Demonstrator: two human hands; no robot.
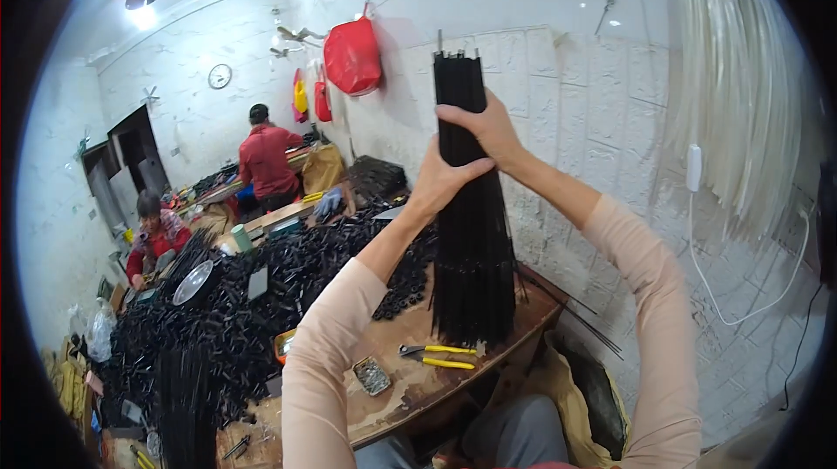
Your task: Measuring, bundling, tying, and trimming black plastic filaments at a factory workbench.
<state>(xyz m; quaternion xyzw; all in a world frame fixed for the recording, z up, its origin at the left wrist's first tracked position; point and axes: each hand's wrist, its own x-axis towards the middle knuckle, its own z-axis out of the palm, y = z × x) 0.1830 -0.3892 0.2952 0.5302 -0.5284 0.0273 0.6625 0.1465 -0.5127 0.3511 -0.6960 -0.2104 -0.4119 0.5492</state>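
Observation:
A thick bundle of long, thin black rods (pixel 473 251) stands almost upright at the table's right end, its lower end at the tabletop. A few thin rod tips stick up above the rest at its top. My left hand (pixel 443 176) wraps round the bundle about midway from the left, thumb across the front. Higher up, my right hand (pixel 490 131) grips it from the right, its thumb also across the front. The backs of the rods and some of my fingers are hidden. Yellow-handled pincers (pixel 447 356) lie just in front of the bundle's foot.
A small tray of metal bits (pixel 372 376) sits near the wooden table's edge (pixel 410 412). Black parts (pixel 288 268) heap up across the left, beside another rod bundle (pixel 185 408). Two people work farther back. Pale strands (pixel 741 94) hang at right; an open sack (pixel 580 399) stands below.

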